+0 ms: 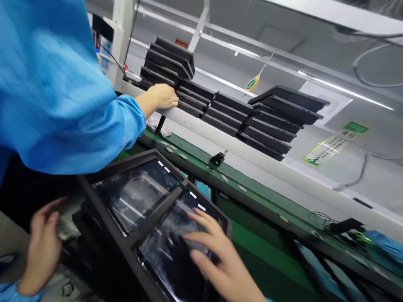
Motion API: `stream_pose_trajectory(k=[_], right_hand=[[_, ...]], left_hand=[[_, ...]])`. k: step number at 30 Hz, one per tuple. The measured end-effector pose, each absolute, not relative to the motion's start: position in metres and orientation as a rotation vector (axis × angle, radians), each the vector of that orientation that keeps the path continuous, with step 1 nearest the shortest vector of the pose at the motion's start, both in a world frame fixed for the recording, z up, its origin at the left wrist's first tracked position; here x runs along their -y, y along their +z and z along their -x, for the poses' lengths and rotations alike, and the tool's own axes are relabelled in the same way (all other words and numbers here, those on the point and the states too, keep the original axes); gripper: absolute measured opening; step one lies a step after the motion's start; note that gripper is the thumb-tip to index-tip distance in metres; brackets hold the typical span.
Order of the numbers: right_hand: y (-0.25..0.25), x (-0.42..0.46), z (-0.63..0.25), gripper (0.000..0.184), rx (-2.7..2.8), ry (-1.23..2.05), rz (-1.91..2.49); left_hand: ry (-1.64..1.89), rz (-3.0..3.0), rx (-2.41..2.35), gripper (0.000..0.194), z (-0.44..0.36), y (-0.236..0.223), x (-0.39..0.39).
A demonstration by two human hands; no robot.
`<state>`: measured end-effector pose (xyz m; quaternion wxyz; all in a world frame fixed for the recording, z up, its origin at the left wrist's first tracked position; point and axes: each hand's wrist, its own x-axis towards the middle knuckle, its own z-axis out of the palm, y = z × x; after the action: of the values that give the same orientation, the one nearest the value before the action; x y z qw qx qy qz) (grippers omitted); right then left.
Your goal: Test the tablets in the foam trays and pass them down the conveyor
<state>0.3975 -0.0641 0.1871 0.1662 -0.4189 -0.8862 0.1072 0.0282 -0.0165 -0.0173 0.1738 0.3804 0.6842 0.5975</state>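
Observation:
My right hand is over the right-hand screen panel in a black two-compartment tray. Its fingers are spread, and whether the fingertips touch the glass is unclear. A second dark, glossy screen panel lies in the left compartment; both carry small white labels along the upper edge. At lower left, my left hand has half-bent fingers, thumb and forefinger apart. A blurred, clear, plastic-looking thing is beside its fingertips; I see no grip on it. More black trays seem to lie under the top one.
A co-worker's blue sleeve fills the upper left, and their hand rests by stacked black trays on a white shelf. Behind my tray runs a green conveyor, with panels at lower right.

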Motion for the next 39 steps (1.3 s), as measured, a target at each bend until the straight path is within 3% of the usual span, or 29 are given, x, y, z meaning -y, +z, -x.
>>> stream_pose_trajectory(k=[2, 7, 12, 18, 25, 34, 39], right_hand=[[0.179, 0.033, -0.369, 0.035, 2.720, 0.442, 1.080], [0.158, -0.007, -0.330, 0.045, 2.881, 0.474, 0.715], [0.156, -0.013, -0.327, 0.044, 2.984, 0.410, 0.608], [0.156, -0.010, -0.324, 0.040, 2.989, 0.366, 0.732], [0.150, -0.010, -0.324, 0.048, 3.003, 0.342, 0.725], [0.135, -0.008, -0.325, 0.046, 2.914, 0.235, 0.652], [0.141, -0.004, -0.329, 0.040, 2.930, 0.216, 0.709]], left_hand=[[1.842, -1.131, -1.961, 0.042, -0.027, 0.005, 0.028], [1.698, -1.796, -2.005, 0.026, -0.016, 0.046, 0.015], [1.567, -1.956, -2.089, 0.045, -0.007, 0.060, -0.017], [1.241, -2.187, -2.110, 0.048, -0.014, 0.079, -0.035], [1.088, -2.232, -2.109, 0.048, -0.016, 0.083, -0.045], [1.221, -2.160, -2.060, 0.059, -0.014, 0.071, -0.048], [1.392, -2.089, -2.012, 0.048, -0.020, 0.064, -0.030]])
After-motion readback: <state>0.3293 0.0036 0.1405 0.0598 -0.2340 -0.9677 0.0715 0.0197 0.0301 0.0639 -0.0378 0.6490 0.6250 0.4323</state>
